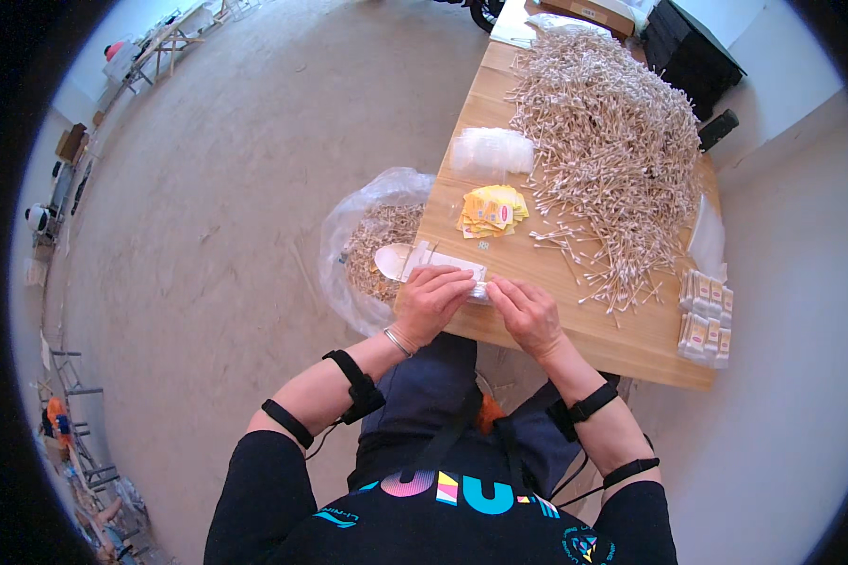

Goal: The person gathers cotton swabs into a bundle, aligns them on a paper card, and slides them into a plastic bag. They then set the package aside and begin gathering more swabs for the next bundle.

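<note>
My left hand and right hand pinch a small clear bag at the near table edge; it looks light, soft, slippery, best gripped by its rim.

A wooden table stretches ahead and right of the right hand. On it, ahead and slightly right of the left hand, lie yellow cards, with clear bags behind; a cotton swab heap spreads beyond the right hand, and packets lie well to that hand's right.
</note>
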Demonstrator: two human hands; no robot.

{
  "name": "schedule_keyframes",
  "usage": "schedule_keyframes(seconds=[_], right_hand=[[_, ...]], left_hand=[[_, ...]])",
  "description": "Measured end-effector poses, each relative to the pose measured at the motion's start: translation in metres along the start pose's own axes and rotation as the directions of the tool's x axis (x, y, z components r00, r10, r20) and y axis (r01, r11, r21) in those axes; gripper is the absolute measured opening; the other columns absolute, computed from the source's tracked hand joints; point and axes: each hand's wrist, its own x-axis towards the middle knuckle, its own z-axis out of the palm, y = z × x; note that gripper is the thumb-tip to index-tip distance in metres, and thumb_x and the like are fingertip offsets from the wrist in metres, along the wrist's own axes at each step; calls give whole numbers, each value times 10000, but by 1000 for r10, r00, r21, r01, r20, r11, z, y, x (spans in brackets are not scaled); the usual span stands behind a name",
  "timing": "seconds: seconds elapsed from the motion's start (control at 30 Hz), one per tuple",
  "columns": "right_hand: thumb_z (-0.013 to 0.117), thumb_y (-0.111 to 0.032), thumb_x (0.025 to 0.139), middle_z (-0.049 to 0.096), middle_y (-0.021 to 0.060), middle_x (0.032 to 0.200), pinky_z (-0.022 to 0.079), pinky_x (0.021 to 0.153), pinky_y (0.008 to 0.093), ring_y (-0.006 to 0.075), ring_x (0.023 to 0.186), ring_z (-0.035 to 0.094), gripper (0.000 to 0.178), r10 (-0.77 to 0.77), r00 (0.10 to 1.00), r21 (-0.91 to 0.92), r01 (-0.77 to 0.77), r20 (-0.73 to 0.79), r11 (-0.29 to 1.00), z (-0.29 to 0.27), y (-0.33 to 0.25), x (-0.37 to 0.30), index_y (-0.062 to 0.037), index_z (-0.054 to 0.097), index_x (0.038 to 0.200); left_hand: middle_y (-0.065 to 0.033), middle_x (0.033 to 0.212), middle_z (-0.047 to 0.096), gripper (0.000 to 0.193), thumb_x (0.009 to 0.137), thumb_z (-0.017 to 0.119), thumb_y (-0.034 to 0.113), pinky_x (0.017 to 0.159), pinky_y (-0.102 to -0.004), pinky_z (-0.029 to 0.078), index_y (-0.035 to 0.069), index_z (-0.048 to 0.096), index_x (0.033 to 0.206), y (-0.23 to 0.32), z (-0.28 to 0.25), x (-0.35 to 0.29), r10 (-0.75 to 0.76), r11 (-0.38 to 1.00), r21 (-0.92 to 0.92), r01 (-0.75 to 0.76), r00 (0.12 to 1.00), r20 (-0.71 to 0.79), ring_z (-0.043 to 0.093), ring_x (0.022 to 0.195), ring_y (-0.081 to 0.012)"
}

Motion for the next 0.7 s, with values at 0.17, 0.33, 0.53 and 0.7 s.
schedule_keyframes(seconds=[0.17,0.33,0.53,0.7], right_hand=[[581,-124,777,634,124,1038,515,682,314,203,854,644,256,-16,1000,-40,16,18,999,-2,-3,0,-50,610,1020],[576,-118,782,631,125,1038,508,661,315,202,823,642,257,-57,998,-52,57,4,997,1,-4,-1,-52,601,1029],[618,-86,789,650,114,990,521,675,318,225,786,648,312,97,995,219,-101,28,971,4,-7,0,-57,586,1099],[688,-179,834,670,90,850,507,691,277,159,755,640,209,568,717,654,-661,404,369,9,-9,3,-23,660,970]], left_hand=[[7,963,671,167,735,686,110,836,-334,445,110,667,901,0,-11,8,178,979,97,-181,983,43,611,908,-185],[-6,977,669,147,750,685,115,813,-337,462,103,665,895,-4,-10,5,167,983,68,-170,984,57,614,886,-197],[-71,945,669,180,775,705,154,793,-336,495,75,672,934,8,-8,4,-262,930,-207,304,943,206,628,884,-231],[-65,879,673,200,813,693,184,762,-296,485,38,670,948,5,4,2,-486,661,-440,608,794,366,610,824,-159]])
